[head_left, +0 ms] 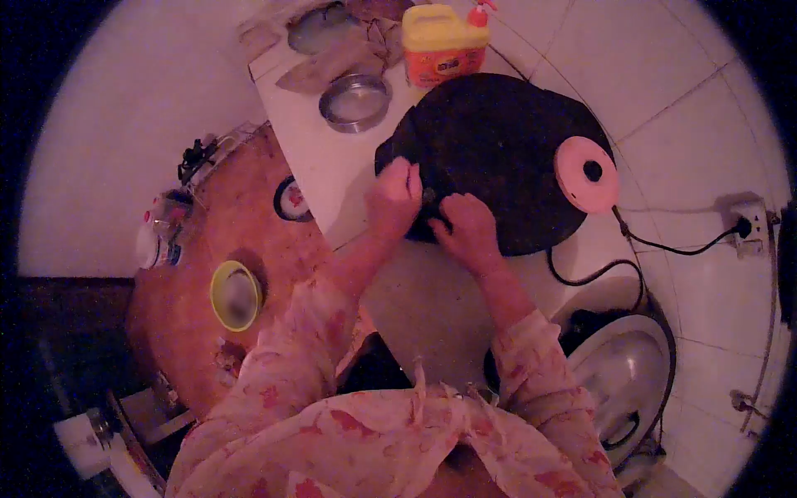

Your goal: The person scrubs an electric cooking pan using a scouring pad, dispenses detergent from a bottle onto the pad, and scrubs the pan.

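A large black round appliance, much like an electric griddle (506, 158), lies on the pale counter. At its near left edge my left hand (394, 197) is closed, fingers curled downward. Close beside it, my right hand (470, 228) is also closed, thumb and fingertips bent toward the left hand. Between the two hands shows a small dark grey spot (429, 196), too dim to name. What the fingertips grip is hidden against the black surface. A pink disc with a black centre (587, 174) rests at the appliance's right side.
Behind stands a yellow-capped jug (446, 50) with a red pump. A round metal ring or pan (355, 104) sits on the counter. A cord (689, 251) runs to a wall socket (745, 226). Lower right is a large metal lid (627, 373); left, a yellow-rimmed bowl (236, 295).
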### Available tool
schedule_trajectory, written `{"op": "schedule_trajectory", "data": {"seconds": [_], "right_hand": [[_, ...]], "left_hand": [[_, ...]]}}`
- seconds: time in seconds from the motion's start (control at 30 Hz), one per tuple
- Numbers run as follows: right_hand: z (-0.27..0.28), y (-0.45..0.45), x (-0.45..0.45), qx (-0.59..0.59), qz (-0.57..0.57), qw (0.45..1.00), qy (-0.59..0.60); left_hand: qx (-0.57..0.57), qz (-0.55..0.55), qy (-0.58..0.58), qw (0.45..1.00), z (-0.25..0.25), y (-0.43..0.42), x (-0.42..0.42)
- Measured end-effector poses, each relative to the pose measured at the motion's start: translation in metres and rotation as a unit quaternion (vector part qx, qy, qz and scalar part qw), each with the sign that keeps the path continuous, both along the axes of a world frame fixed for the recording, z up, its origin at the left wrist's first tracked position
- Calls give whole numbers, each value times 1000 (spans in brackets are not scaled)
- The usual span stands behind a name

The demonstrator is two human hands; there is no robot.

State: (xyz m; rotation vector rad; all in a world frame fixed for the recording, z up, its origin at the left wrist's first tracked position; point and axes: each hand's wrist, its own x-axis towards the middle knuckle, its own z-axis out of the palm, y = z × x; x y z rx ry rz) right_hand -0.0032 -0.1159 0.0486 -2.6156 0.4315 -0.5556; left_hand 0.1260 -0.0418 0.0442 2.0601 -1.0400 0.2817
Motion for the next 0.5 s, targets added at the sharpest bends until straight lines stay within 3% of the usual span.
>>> {"op": "schedule_trajectory", "data": {"seconds": [0.03, 0.17, 0.37, 0.43, 0.5], "right_hand": [[1, -1, 1, -4, 5, 1000, -17], [-2, 0, 1, -16, 11, 999, -47], [-4, -1, -1, -19, 3, 999, -45], [-3, -1, 1, -20, 6, 997, -72], [-3, 0, 0, -17, 10, 995, -96]], "left_hand": [[-15, 10, -38, 999, 0, -8, 8], [115, 88, 2, 989, 17, -56, 72], [50, 66, 62, 995, -13, -60, 95], [37, 67, 93, 993, 6, -28, 51], [32, 28, 52, 998, -5, -1, 12]]}}
